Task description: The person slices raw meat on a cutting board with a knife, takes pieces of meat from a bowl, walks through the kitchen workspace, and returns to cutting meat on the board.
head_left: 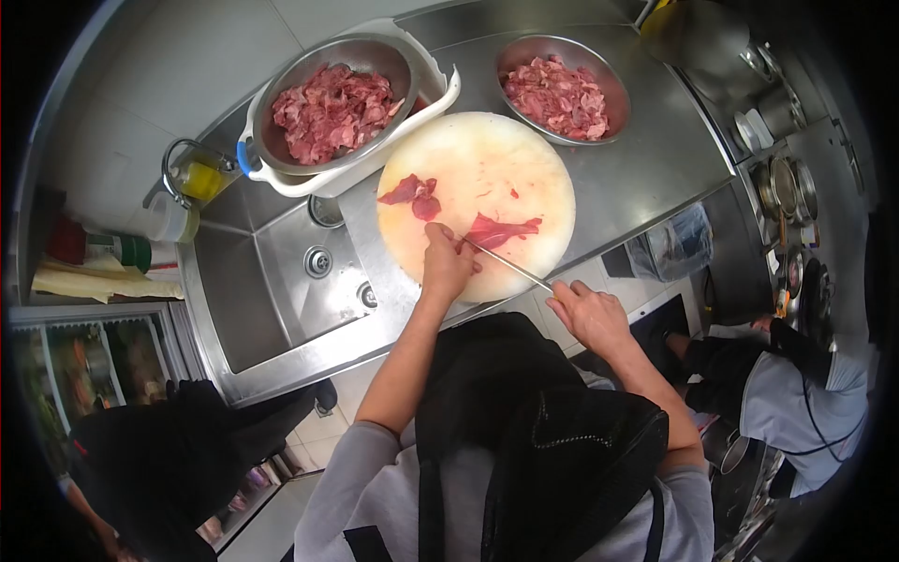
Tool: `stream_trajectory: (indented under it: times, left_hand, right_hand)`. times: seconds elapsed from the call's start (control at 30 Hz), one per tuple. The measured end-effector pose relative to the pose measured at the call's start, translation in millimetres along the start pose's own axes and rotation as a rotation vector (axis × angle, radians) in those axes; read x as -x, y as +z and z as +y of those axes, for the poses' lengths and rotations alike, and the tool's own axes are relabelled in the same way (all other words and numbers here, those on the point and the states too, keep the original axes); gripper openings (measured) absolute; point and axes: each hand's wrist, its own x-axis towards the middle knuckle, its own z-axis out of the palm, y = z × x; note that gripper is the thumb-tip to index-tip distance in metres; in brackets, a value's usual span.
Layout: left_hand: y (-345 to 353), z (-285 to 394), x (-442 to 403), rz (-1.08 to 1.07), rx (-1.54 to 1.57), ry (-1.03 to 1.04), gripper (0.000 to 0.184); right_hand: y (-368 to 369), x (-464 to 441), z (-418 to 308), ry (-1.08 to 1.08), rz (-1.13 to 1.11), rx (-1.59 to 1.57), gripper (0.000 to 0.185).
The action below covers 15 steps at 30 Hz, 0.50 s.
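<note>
The left hand is angling down from a bent arm, its fingers curling at the knife's tip end over the board; whether they are pinching anything cannot be told. The right hand, its forearm slanting in from the right, is closing around the handle of one long, narrow, steel-bladed knife, which is lying diagonally between the hands. One elongated red piece of raw meat is resting just beyond the blade on one round, pale cutting board, and a darker red cluster of meat is lying near its left edge. Two round steel bowls of raw meat are standing beyond: the left bowl is sitting in one white plastic tub, the right bowl directly on the grey metal desk. A rectangular steel sink is lying left of the board. Two other people are standing nearby, one in dark clothing at left, one in a grey top at right. The left hand is covering part of the board's near side.
</note>
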Motion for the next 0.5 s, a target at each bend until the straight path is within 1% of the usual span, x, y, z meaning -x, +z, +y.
stream_trajectory:
  times: [0.17,0.23,0.3,0.37,0.43,0.5]
  left_hand:
    - [3,-12,-1,0.034,0.06,-0.008,0.034]
    - [3,-12,-1,0.044,0.076,0.004,0.034]
    - [3,-12,2,0.045,-0.013,0.063,0.034]
    - [2,-10,3,0.042,-0.011,0.048,0.034]
    - [1,-9,3,0.04,-0.013,0.035,0.033]
    - [1,-13,1,0.05,0.014,0.067,0.033]
  right_hand:
    - [5,-9,6,-0.082,-0.012,0.106,0.022]
    - [9,-12,11,-0.06,-0.014,0.13,0.021]
    - [11,-15,15,-0.051,-0.024,0.133,0.021]
    - [10,-14,19,-0.038,-0.033,0.138,0.022]
    - [9,-12,22,0.069,-0.037,0.119,0.022]
    - [6,-9,26,0.089,-0.04,0.096,0.022]
